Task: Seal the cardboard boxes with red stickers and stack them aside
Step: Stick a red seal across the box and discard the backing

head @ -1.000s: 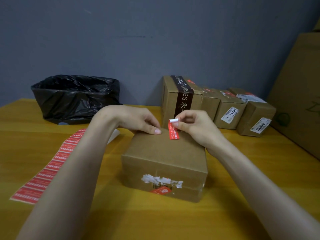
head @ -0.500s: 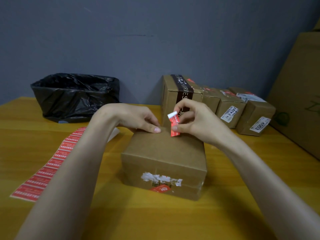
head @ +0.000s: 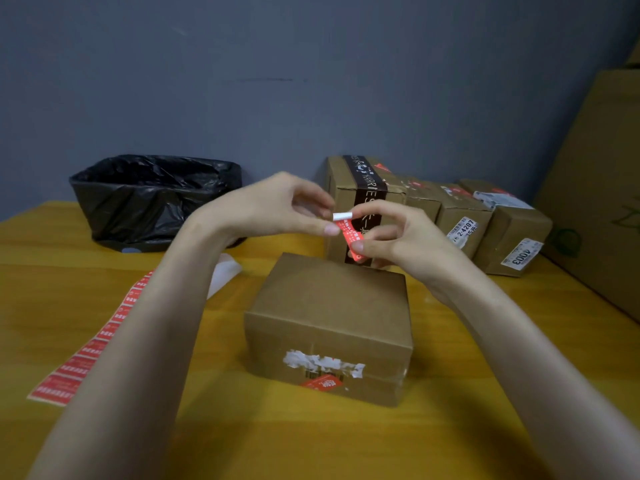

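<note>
A brown cardboard box sits in the middle of the yellow table, with a torn white label and a red sticker on its near side. Above its far edge both hands hold one red sticker whose white backing curls at the top. My left hand pinches the sticker's upper end. My right hand pinches its lower end. A strip of red stickers lies on the table at the left.
A black-lined bin stands at the back left. A row of sealed boxes lines the back right wall, and a large carton leans at the far right. A white backing scrap lies by the left forearm.
Both hands rose off the box top. The left hand left the box and took hold of the sticker's upper end; the sticker now hangs in the air between both hands.
</note>
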A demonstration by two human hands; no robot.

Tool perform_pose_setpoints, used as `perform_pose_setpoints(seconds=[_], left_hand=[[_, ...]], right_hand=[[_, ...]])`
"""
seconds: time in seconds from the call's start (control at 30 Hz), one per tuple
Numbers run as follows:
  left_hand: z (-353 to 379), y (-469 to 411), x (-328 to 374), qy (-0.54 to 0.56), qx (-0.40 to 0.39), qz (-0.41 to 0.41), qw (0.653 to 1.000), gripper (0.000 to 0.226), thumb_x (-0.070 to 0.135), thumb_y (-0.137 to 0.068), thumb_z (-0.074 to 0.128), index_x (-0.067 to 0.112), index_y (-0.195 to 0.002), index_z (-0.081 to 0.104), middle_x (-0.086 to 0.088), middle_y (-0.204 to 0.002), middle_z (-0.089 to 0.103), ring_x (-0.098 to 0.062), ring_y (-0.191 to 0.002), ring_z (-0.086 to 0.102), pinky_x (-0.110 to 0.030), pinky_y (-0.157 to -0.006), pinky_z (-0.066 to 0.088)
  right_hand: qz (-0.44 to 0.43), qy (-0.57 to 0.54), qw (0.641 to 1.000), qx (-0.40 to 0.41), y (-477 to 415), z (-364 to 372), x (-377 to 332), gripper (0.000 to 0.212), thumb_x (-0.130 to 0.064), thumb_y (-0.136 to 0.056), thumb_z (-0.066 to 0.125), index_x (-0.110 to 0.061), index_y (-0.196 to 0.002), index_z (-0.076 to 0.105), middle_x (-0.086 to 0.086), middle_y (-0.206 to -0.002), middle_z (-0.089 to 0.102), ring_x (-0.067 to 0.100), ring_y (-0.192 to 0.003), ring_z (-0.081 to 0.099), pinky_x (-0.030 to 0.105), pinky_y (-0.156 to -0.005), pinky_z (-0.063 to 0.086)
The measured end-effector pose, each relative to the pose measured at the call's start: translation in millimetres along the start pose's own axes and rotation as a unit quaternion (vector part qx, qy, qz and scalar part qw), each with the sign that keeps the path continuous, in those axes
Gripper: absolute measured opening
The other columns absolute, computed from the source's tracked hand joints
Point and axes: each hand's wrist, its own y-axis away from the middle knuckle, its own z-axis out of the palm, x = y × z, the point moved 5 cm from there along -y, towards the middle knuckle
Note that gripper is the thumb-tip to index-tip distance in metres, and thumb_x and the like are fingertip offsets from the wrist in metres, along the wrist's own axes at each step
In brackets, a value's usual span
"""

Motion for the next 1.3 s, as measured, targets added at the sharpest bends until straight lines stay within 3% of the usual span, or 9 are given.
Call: perform_pose_setpoints(seconds=[0.23, 0.37, 0.5, 0.57, 0.67, 0.73, 0.9, 1.0, 1.3], left_hand=[[-1, -5, 18, -0.014, 0.122, 0.037, 0.992, 0.014, 0.016, -0.073, 0.078, 0.014, -0.084, 0.069, -0.001, -0.079, 0.071, -0.008, -0.073, 0.066, -0.032, -0.085, 0.054], [-4, -3, 15, 0.05, 0.133, 0.026, 0.99, 0.011, 0.008, -0.077, 0.074, 0.007, -0.087, 0.069, -0.011, -0.081, 0.071, -0.012, -0.072, 0.066, -0.025, -0.078, 0.055], [-4, 0, 8, 0.149, 0.096, -0.003, 0.984, 0.011, 0.002, -0.079, 0.07, 0.001, -0.089, 0.065, -0.008, -0.072, 0.071, -0.008, -0.063, 0.065, -0.018, -0.065, 0.054], [-5, 0, 4, 0.196, 0.081, -0.018, 0.977, 0.008, 0.003, -0.078, 0.07, 0.004, -0.083, 0.063, -0.003, -0.064, 0.07, -0.007, -0.06, 0.065, -0.018, -0.063, 0.054], [-4, 1, 1, 0.263, 0.058, -0.03, 0.963, 0.008, 0.006, -0.077, 0.069, 0.007, -0.076, 0.061, -0.001, -0.06, 0.068, -0.006, -0.059, 0.064, -0.016, -0.06, 0.054], [-3, 1, 0, 0.296, 0.042, -0.037, 0.953, 0.008, 0.01, -0.075, 0.07, 0.008, -0.076, 0.062, -0.002, -0.062, 0.068, -0.006, -0.059, 0.065, -0.016, -0.06, 0.054], [-1, 3, -1, 0.307, 0.004, -0.04, 0.951, 0.016, 0.019, -0.066, 0.072, 0.009, -0.076, 0.064, -0.002, -0.062, 0.066, -0.006, -0.059, 0.063, -0.016, -0.06, 0.053], [1, 2, -1, 0.282, -0.008, -0.038, 0.959, 0.007, 0.014, -0.074, 0.071, 0.01, -0.075, 0.065, -0.001, -0.063, 0.066, -0.005, -0.058, 0.061, -0.015, -0.058, 0.051], [-10, 6, -2, 0.237, 0.035, -0.005, 0.971, 0.005, 0.013, -0.08, 0.069, 0.015, -0.075, 0.069, -0.005, -0.084, 0.067, -0.006, -0.077, 0.059, -0.019, -0.064, 0.045]], right_hand=[[-0.041, 0.043, 0.998, 0.016, 0, 1, -6, 0.034, -0.006, -0.08, 0.07, -0.034, -0.098, 0.061, -0.004, -0.063, 0.068, 0.014, -0.072, 0.064, 0.029, -0.07, 0.049], [-0.066, 0.067, 0.995, 0.038, 0, 2, -9, 0.047, -0.004, -0.078, 0.071, -0.032, -0.114, 0.059, -0.007, -0.06, 0.067, 0.006, -0.07, 0.065, 0.024, -0.076, 0.047], [-0.054, 0.082, 0.994, 0.053, 0, -1, -9, 0.079, -0.004, -0.074, 0.075, -0.032, -0.138, 0.037, -0.002, -0.066, 0.07, 0.007, -0.072, 0.065, 0.02, -0.078, 0.049], [-0.035, 0.091, 0.993, 0.073, 0, -4, -9, 0.06, -0.009, -0.073, 0.077, -0.025, -0.124, 0.049, -0.003, -0.07, 0.071, 0.007, -0.073, 0.065, 0.023, -0.075, 0.048], [-0.053, 0.077, 0.991, 0.091, 1, -4, -13, 0.018, -0.01, -0.074, 0.076, -0.02, -0.081, 0.064, -0.003, -0.069, 0.072, 0.009, -0.072, 0.068, 0.033, -0.077, 0.054], [-0.077, 0.058, 0.99, 0.102, 1, -3, -15, 0.016, -0.008, -0.075, 0.075, -0.02, -0.07, 0.064, -0.004, -0.068, 0.07, 0.008, -0.07, 0.068, 0.031, -0.073, 0.053], [-0.113, 0.019, 0.989, 0.089, -3, 0, -26, 0.017, 0.001, -0.075, 0.072, -0.014, -0.071, 0.065, -0.004, -0.073, 0.066, 0.006, -0.072, 0.062, 0.026, -0.073, 0.05], [-0.114, 0.032, 0.991, 0.067, -7, 5, -30, 0.012, -0.004, -0.075, 0.073, -0.011, -0.071, 0.065, 0.002, -0.075, 0.066, 0.008, -0.072, 0.061, 0.03, -0.076, 0.051], [-0.107, -0.036, 0.984, 0.138, -13, 9, -36, 0.013, -0.011, -0.068, 0.079, -0.007, -0.067, 0.067, 0.006, -0.068, 0.07, 0.013, -0.066, 0.067, 0.027, -0.072, 0.055]])
